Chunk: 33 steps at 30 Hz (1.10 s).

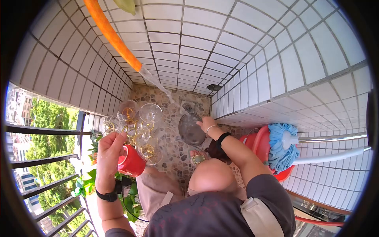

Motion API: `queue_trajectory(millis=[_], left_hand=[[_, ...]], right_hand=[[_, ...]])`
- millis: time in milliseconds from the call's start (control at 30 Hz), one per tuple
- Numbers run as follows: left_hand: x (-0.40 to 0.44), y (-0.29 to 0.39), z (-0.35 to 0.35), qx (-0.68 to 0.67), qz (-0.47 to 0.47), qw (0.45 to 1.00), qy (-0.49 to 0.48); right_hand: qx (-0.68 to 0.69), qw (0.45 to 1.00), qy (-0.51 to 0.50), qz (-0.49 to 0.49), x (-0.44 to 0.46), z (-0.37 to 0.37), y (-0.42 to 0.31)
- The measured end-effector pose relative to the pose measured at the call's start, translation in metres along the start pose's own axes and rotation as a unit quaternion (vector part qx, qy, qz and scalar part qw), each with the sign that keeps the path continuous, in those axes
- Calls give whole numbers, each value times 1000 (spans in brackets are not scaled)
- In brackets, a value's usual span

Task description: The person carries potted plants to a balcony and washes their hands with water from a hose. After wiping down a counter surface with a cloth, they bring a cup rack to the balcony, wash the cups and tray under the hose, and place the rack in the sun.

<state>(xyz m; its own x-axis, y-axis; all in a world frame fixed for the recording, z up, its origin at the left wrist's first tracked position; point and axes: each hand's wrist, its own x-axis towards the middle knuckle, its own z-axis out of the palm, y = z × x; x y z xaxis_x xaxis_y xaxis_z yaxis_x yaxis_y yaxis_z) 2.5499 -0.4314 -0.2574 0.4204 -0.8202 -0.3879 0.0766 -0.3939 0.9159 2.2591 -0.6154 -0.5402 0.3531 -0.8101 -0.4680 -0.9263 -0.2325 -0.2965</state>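
My left hand (110, 148) is closed on a red cup (132, 161), held tilted near the railing side. My right hand (207, 125) grips the rim of a round dark metal bowl (192, 132) low over the pebbled floor. Water (166, 91) pours from the end of an orange hose (114, 38) and falls toward the bowl. Between my hands and to the left, several clear glass pieces with gold-coloured parts (150, 113) stand on the floor. What the cup holds is hidden.
On the right a red bucket (260, 148) bears a blue mop head (282, 148) with pale handles. Black railing bars (47, 160) and green plants (89, 181) are at the left. White tiled walls (189, 43) enclose the pebbled floor (166, 158). A drain (189, 106) lies behind the bowl.
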Motion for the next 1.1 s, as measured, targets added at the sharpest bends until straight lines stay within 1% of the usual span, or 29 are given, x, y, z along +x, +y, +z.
queue_trajectory(millis=[33,100,133,167,200,233,267,300,333,400,433,467,500,533,567,600,633,667,700,733,767,800,833,867,933,967,1033,1067,1100], left_hand=[[2,-2,4,3,-5,1000,0],[8,-10,10,-9,-8,1000,-3],[10,-15,12,-17,-14,1000,-6],[13,-17,15,-31,-19,999,-11],[15,-19,18,-30,-22,999,-4],[17,-21,23,-42,-31,999,0],[19,-24,25,-53,-41,998,3],[21,-28,27,-66,-48,997,1],[23,-30,31,-66,-55,996,6],[23,-30,36,-51,-52,997,10],[25,-33,34,-51,-56,997,9],[26,-31,32,-52,-53,997,11],[26,-30,30,-45,-47,998,6],[25,-30,30,-40,-44,998,2],[24,-30,30,-43,-38,998,12],[24,-30,28,-45,-41,998,16],[24,-31,26,-40,-39,998,23],[26,-31,25,-33,-35,998,30],[26,-30,26,-25,-37,998,40],[26,-32,26,-24,-41,998,36],[27,-33,26,-30,-40,998,40],[29,-33,25,-35,-35,998,45],[29,-34,25,-39,-35,998,45],[29,-34,23,-36,-32,998,43],[29,-33,19,-46,-39,997,43],[27,-30,19,-38,-33,998,43],[25,-27,16,-40,-30,998,44],[25,-25,15,-41,-25,998,46],[24,-23,14,-44,-16,998,44]], right_hand=[[-2,1000,-1,2,-5,5,2],[-118,991,47,34,-22,20,-3],[-118,992,43,30,-22,44,0],[-75,985,56,-145,-18,77,6],[-28,946,69,-316,-9,96,6],[-26,945,64,-320,-4,99,-5],[-53,970,-13,-237,-2,96,-23],[-82,981,-90,-151,1,92,-36],[-82,980,-98,-154,3,95,-41],[-189,912,-134,-337,-15,104,-47],[-217,884,-166,-379,-33,86,-53],[-219,884,-163,-380,-37,105,-45],[-247,871,-87,-415,-37,142,-29],[-273,851,-13,-448,-36,162,-18],[-258,831,-45,-490,-36,161,-14],[-259,829,-49,-493,-34,162,-12],[-190,836,-115,-502,-31,169,-8],[-119,835,-179,-506,-28,162,-12],[-83,854,-119,-501,-25,153,-11],[-80,855,-122,-497,-27,140,-12],[-131,896,-41,-422,-24,129,-10],[-180,922,43,-341,-22,118,-10],[-224,897,85,-373,-21,111,-12],[-223,897,88,-372,-19,106,-17],[-148,951,-51,-268,-7,86,-32],[-149,951,-49,-268,-4,62,-44],[-37,988,23,-150,4,6,-69],[-41,987,29,-149,14,-7,-73],[51,987,68,-136,23,-21,-78]])
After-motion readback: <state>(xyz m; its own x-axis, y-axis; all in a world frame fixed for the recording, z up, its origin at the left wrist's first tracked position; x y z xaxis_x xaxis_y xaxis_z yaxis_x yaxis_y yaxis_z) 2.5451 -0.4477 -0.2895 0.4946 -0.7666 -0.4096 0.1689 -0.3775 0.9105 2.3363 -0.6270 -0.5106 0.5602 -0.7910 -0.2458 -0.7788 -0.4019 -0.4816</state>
